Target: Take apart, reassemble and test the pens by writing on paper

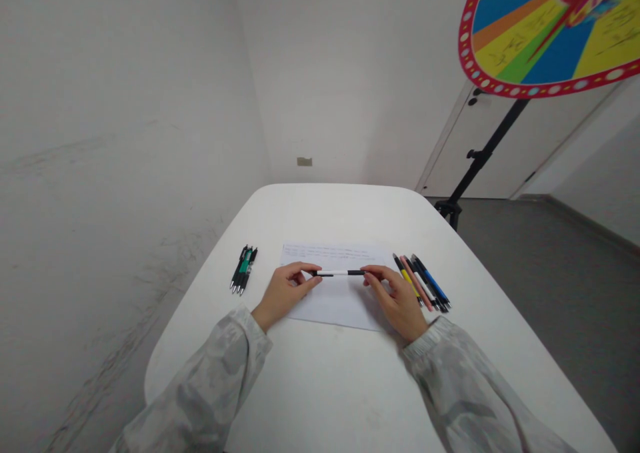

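A black and white pen (339, 273) is held level over a sheet of paper (340, 299) on the white table (350, 379). My left hand (287, 291) pinches its left end with thumb and fingers. My right hand (397, 296) pinches its right end. Both hands rest low over the paper. A small group of black and green pens (243, 269) lies on the table to the left of my left hand. A row of several pens (423, 282), yellow, pink, black and blue, lies just right of my right hand.
A white wall runs close along the table's left side. A colourful prize wheel (550, 29) on a black stand (475, 166) is at the back right, on the grey floor (550, 273). A closed door (500, 153) is behind it.
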`<action>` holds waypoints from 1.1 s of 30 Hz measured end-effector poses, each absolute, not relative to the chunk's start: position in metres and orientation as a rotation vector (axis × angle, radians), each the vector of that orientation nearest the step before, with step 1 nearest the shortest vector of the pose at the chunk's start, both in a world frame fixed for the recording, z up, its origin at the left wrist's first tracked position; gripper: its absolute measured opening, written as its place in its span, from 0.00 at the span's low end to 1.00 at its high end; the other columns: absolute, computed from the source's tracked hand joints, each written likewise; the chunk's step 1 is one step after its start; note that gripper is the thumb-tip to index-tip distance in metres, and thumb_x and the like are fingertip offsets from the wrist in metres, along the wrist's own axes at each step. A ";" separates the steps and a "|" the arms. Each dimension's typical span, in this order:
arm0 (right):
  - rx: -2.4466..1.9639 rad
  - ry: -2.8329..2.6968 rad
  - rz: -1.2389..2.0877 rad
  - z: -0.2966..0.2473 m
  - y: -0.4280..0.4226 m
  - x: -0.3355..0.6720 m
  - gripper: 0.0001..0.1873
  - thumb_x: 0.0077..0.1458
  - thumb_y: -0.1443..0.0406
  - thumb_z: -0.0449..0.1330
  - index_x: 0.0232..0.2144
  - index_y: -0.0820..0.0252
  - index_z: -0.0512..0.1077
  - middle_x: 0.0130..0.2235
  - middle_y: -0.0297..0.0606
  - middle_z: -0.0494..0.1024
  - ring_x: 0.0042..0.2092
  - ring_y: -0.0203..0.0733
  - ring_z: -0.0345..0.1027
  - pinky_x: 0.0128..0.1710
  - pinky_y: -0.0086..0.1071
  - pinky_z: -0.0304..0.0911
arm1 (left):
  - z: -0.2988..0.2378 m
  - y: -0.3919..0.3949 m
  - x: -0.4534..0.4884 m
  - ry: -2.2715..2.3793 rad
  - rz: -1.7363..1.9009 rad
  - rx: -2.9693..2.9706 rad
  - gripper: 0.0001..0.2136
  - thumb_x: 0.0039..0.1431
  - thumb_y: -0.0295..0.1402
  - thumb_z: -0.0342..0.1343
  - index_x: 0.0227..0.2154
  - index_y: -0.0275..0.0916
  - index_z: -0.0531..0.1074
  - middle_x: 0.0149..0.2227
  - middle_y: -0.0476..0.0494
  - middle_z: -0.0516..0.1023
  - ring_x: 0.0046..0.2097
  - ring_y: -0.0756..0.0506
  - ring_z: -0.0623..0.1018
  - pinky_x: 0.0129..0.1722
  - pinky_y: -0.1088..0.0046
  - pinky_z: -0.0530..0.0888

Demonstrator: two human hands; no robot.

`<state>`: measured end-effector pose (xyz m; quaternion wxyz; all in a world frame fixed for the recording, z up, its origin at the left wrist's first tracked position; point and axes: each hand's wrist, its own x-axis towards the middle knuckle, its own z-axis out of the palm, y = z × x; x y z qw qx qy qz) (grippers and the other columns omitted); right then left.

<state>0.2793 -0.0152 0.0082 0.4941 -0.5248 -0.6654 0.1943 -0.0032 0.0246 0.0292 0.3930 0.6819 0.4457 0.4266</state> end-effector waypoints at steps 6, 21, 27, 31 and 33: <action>-1.276 -1.586 0.499 0.007 -0.015 0.280 0.16 0.71 0.51 0.61 0.48 0.53 0.80 0.41 0.42 0.85 0.43 0.51 0.78 0.49 0.46 0.70 | 0.030 0.024 -0.004 1.145 1.066 1.725 0.16 0.59 0.44 0.69 0.45 0.40 0.87 0.25 0.49 0.77 0.27 0.51 0.71 0.27 0.76 0.64; -1.251 -1.560 0.520 0.010 -0.017 0.280 0.15 0.71 0.53 0.59 0.47 0.54 0.81 0.39 0.41 0.85 0.43 0.50 0.77 0.50 0.45 0.68 | 0.027 0.024 -0.004 1.145 1.066 1.729 0.17 0.60 0.45 0.69 0.47 0.40 0.87 0.24 0.50 0.76 0.26 0.51 0.71 0.28 0.75 0.65; -1.258 -1.548 0.513 0.014 -0.018 0.279 0.15 0.71 0.53 0.60 0.45 0.55 0.81 0.38 0.41 0.84 0.42 0.49 0.77 0.46 0.42 0.68 | 0.025 0.024 -0.003 1.141 1.060 1.718 0.17 0.61 0.46 0.68 0.47 0.40 0.86 0.23 0.51 0.75 0.25 0.51 0.71 0.27 0.76 0.65; -1.256 -1.548 0.527 0.014 -0.018 0.279 0.15 0.71 0.53 0.59 0.43 0.55 0.80 0.37 0.41 0.83 0.42 0.48 0.76 0.45 0.41 0.68 | 0.025 0.025 -0.002 1.131 1.063 1.726 0.16 0.61 0.45 0.68 0.46 0.40 0.87 0.23 0.50 0.76 0.24 0.51 0.70 0.26 0.75 0.65; -1.263 -1.546 0.536 0.014 -0.018 0.279 0.16 0.71 0.52 0.58 0.43 0.55 0.79 0.37 0.41 0.83 0.41 0.48 0.76 0.44 0.40 0.68 | 0.025 0.026 -0.002 1.118 1.072 1.739 0.16 0.61 0.44 0.69 0.46 0.41 0.87 0.24 0.50 0.77 0.25 0.51 0.71 0.27 0.75 0.65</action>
